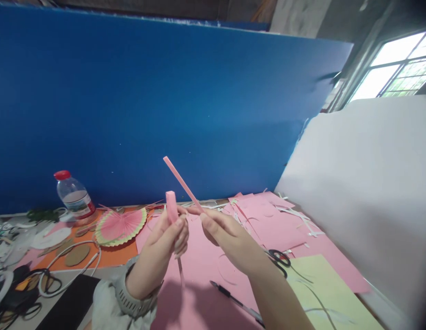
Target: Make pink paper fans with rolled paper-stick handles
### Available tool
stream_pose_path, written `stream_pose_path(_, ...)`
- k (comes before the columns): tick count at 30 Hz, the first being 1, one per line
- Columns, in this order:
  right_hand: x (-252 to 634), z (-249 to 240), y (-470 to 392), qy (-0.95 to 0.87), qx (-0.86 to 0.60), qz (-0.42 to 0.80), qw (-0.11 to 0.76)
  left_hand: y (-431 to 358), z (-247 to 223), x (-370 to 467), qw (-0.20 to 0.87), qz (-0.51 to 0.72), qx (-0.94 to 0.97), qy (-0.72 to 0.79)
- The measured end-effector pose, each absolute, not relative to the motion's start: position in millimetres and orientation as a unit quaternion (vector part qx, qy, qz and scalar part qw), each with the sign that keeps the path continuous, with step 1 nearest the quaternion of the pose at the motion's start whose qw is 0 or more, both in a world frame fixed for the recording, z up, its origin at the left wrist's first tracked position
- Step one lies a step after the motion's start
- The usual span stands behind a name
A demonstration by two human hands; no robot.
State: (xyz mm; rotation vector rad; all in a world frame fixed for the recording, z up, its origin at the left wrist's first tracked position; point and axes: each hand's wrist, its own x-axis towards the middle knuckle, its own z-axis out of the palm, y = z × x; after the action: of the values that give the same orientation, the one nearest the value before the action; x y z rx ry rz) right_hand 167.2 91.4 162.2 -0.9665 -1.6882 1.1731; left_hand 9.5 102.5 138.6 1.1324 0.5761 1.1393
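Note:
My left hand (pixel 168 238) is closed on a folded pink paper piece (pixel 171 206), whose top stands up above the fingers. A thin pink strip (pixel 181 181) slants up and to the left out of my right hand (pixel 223 229), pinched between thumb and fingers. The fingertips of both hands are close together over the pink paper sheet (pixel 199 270). A narrow strip end hangs below my left hand. Under the hands lie a black pen (pixel 233 299) and, further right, black-handled scissors (pixel 279 259).
A pleated pink and yellow paper fan (pixel 119 224) lies on orange paper (pixel 119 256) at left, near a red-capped bottle (pixel 75 197). Cables, a black flat object (pixel 70 302) and cardboard discs (pixel 77 255) are nearby. Yellow paper (pixel 326 288) lies right; a blue panel (pixel 164 101) stands behind.

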Motion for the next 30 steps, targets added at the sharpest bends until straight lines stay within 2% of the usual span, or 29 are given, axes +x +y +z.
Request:
stream_pose_path(6, 161, 166, 84, -0.697, -0.451, 0.384, 0.404, 98, 146, 3, 0.573, 0.588, 0.476, 0.314)
stream_pose_path(19, 130, 148, 74, -0.782, -0.529, 0.116, 0.307, 99, 143, -4, 0.496, 0.632, 0.471, 0.364)
stream_pose_path(27, 132, 148, 75, -0.796, -0.53, 0.102, 0.274, 100, 142, -4, 0.454, 0.643, 0.485, 0.381)
stream_pose_path(30, 135, 157, 72, -0.807, -0.506, 0.131, 0.274, 100, 140, -6, 0.446, 0.631, 0.508, 0.382)
